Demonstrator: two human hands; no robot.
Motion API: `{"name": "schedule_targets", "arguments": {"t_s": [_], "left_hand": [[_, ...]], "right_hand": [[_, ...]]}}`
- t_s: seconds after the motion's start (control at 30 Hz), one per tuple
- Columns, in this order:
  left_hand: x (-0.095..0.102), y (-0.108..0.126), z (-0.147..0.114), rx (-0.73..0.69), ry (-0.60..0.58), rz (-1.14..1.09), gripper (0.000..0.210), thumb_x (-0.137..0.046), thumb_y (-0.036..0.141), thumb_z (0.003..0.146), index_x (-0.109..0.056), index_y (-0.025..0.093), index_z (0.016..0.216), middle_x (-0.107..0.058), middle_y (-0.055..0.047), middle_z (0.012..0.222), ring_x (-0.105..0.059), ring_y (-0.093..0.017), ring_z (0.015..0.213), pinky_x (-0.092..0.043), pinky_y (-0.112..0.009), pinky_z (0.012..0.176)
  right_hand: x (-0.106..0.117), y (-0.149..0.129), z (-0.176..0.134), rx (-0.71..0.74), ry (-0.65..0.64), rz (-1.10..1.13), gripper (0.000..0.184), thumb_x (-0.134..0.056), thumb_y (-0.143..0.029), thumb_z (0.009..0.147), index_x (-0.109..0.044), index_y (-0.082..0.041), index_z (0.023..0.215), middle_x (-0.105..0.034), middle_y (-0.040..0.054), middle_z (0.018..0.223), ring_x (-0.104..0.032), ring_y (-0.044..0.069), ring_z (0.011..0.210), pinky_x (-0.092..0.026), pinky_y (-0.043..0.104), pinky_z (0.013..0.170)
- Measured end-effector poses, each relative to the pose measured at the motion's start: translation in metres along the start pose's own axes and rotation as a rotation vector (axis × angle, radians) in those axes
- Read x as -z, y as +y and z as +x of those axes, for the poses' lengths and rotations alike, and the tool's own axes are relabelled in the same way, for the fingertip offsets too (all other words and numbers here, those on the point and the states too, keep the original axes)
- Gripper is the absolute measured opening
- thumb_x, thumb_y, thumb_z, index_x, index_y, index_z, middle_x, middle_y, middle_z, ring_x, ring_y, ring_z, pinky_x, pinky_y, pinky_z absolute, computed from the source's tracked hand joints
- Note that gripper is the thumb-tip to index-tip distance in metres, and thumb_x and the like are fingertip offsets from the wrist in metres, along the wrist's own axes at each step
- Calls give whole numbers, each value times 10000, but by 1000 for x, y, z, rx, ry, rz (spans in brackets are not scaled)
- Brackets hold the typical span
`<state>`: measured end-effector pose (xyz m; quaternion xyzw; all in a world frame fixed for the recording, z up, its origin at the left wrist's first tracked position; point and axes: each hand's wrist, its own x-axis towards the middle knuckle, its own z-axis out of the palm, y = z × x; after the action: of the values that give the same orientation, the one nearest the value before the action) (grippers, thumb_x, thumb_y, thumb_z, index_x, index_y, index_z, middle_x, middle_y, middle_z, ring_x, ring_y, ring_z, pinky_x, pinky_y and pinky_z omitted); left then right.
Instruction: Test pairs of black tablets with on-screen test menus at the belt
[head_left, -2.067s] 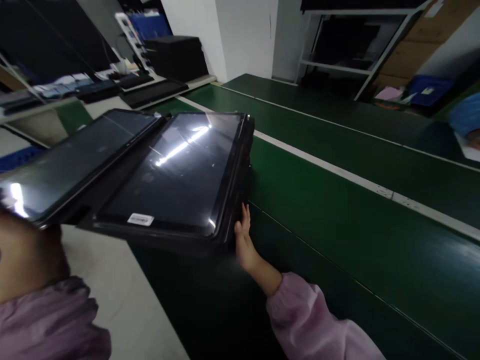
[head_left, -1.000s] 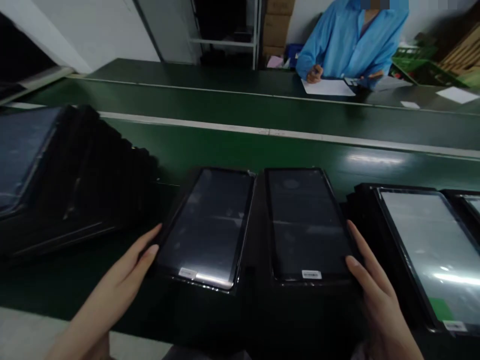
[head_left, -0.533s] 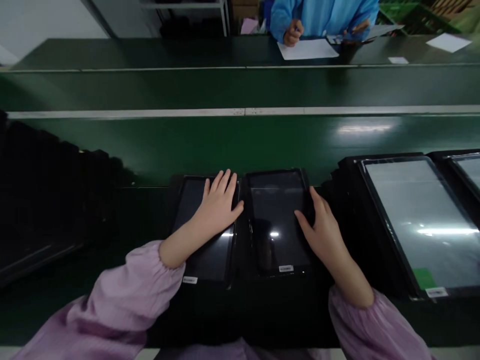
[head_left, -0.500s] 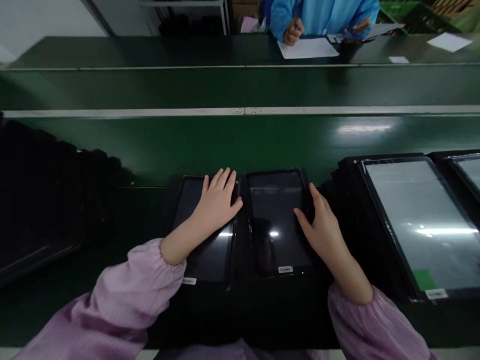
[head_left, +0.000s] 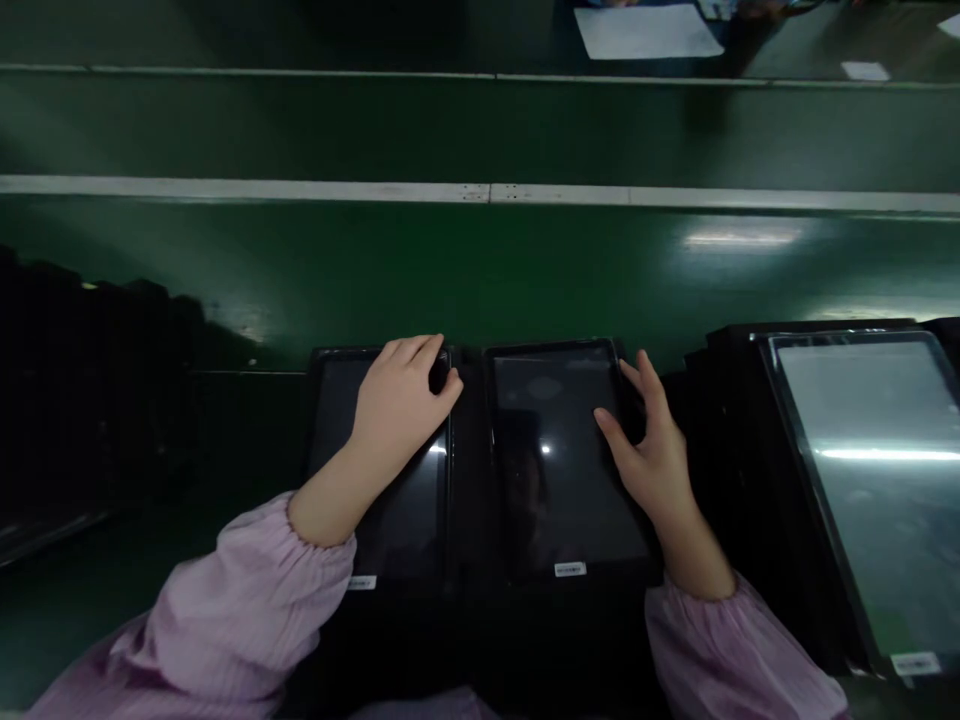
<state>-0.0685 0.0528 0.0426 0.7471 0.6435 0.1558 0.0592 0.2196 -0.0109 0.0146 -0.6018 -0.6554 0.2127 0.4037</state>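
Observation:
Two dark tablets with glossy screens lie side by side in front of me, each with a small white label near its lower edge. My left hand point(head_left: 405, 395) is over the upper right corner of the left tablet point(head_left: 397, 525), its fingers bent at the far edge and the thumb by the right side. Beside the right tablet point(head_left: 555, 470), my right hand point(head_left: 651, 450) has its thumb over the screen's right margin and its fingers apart along the side. The undersides of both tablets are hidden.
Larger screens in black frames, one with a pale surface point(head_left: 870, 480), stand stacked at the right. Dark stacked items point(head_left: 90, 400) fill the left. Beyond the green surface point(head_left: 480, 270) runs a pale strip point(head_left: 375, 191); a white sheet point(head_left: 649, 32) lies on the far bench.
My view has tipped downward, so the person opposite is mostly out of frame. My left hand's spread fingers have bent at the left tablet's corner. The right hand stays beside its tablet.

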Motion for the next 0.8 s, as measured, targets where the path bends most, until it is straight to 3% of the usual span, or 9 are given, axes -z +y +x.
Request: {"name": "schedule_targets", "arguments": {"t_s": [0.2,0.3,0.37,0.43,0.57,0.63,0.7,0.8], "left_hand": [[3,9,7,63,-57,50,495,-478,330,935,-720,101,1300,-725,-153,1361,-643,-343,1301,-528,-495,1123],[13,3,10,89,-82,-46,504,-506,333,928,-697,97,1331,-709,-159,1391,-632,-338,1334,-510,-506,1158],[24,-14,4,89,-79,-165,571,-529,390,923,-643,117,1411,-660,-143,1474,-585,-325,1406,-455,-516,1221],[38,-39,-14,153,-28,-281,615,-549,466,908,-629,164,1438,-612,-110,1540,-536,-323,1462,-402,-536,1262],[50,-82,-78,594,151,-515,458,-612,493,914,-741,284,1300,-689,-35,1451,-583,-306,1424,-369,-518,1284],[47,-89,-109,760,205,-754,411,-757,536,806,-801,362,1177,-733,13,1371,-585,-348,1418,-356,-540,1291],[41,-86,-130,735,255,-847,376,-811,528,776,-814,416,1135,-689,68,1428,-508,-324,1488,-297,-481,1324],[34,-77,-137,643,311,-916,285,-815,475,773,-832,424,1053,-696,87,1403,-478,-303,1511,-254,-446,1338]], "right_hand": [[-4,2,-1,-180,43,245,833,-681,-506,988,-271,-305,1685,-590,115,1545,-541,294,1457,-467,569,1203],[-1,1,-12,-272,121,375,705,-719,-508,946,-467,-282,1565,-637,119,1492,-561,300,1438,-448,568,1210],[4,-2,-26,-334,187,407,591,-749,-510,922,-589,-263,1435,-686,123,1423,-604,311,1392,-460,570,1195],[9,-5,-45,-409,239,421,514,-754,-524,921,-647,-255,1346,-723,123,1359,-657,315,1324,-492,567,1164],[15,-13,-80,-488,267,392,458,-724,-547,953,-676,-255,1303,-740,127,1323,-704,310,1246,-567,534,1080],[15,-17,-90,-458,254,362,432,-712,-540,970,-679,-261,1299,-731,125,1341,-701,305,1256,-587,511,1055],[16,-19,-96,-417,234,336,422,-699,-526,986,-670,-267,1318,-715,122,1373,-687,301,1282,-592,498,1051],[17,-19,-99,-387,204,312,429,-677,-507,1004,-651,-269,1360,-697,122,1403,-673,297,1303,-577,498,1073]]}}
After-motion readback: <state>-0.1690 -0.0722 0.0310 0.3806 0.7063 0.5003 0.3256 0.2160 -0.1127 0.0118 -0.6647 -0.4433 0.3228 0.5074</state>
